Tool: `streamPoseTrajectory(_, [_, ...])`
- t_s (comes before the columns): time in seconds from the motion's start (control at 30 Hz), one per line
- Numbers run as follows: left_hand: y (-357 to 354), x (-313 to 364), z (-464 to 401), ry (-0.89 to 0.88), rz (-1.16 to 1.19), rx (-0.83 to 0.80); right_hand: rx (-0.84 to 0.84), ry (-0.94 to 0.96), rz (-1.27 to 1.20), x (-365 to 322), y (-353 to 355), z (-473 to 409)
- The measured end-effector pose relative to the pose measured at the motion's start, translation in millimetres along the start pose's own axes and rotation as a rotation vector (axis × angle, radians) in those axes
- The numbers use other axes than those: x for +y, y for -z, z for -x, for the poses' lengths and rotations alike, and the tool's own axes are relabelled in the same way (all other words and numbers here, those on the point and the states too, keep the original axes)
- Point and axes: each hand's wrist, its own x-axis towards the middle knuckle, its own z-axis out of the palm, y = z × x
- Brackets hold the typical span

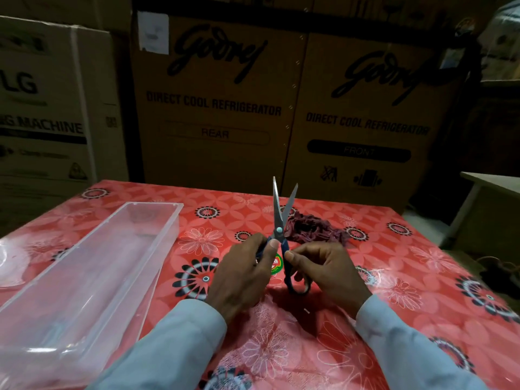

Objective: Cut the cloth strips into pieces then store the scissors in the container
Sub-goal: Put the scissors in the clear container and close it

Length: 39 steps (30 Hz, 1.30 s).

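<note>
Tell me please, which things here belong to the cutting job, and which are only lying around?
For the job: scissors, held open by left hand and right hand; dark red cloth strips; clear container.

Just around: cardboard boxes; flowered tablecloth.

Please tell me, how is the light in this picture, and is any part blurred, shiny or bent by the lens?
Head view: the background cartons are dim, the red tablecloth brighter. Soft glare lies on the clear container, mostly at its near end. The scissors, held by both the left hand and right hand, look sharp; the dark cloth strips are murky. The wide lens bends the table edges.
</note>
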Motion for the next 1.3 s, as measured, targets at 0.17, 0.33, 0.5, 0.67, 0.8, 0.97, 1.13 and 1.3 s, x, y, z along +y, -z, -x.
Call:
streamPoseTrajectory(0.17, [-2.7,2.1,2.9,-0.05,0.061,-0.1,0.035,0.049,-0.03,-2.4,-5.7,1.3])
streamPoseTrajectory(0.33, [-5.7,2.7,3.4,-0.039,0.177,-0.144,0.045,0.054,-0.033,-1.0,-5.7,2.7])
streamPoseTrajectory(0.5, [-9.6,2.6,5.3,0.003,0.251,-0.166,0.069,0.057,-0.101,3.3,-9.6,3.8])
streamPoseTrajectory(0.67, [-14.5,-0.4,6.0,0.05,0.275,-0.188,0.068,0.021,-0.131,8.6,-13.7,3.9])
streamPoseTrajectory(0.8, [-15.8,-1.1,4.1,0.042,0.292,-0.181,0.065,0.025,-0.141,10.0,-13.8,2.8])
streamPoseTrajectory(0.97, [-16.0,-2.6,2.9,0.035,0.32,-0.182,0.06,0.02,-0.144,9.5,-13.1,3.0])
streamPoseTrajectory(1.13, [-14.0,-2.5,1.8,0.068,0.356,-0.172,0.028,0.005,-0.13,5.7,-13.0,6.2])
streamPoseTrajectory(1.3, [-6.4,-0.6,-1.1,0.172,0.399,-0.152,-0.043,-0.07,-0.163,-6.0,-13.8,9.3])
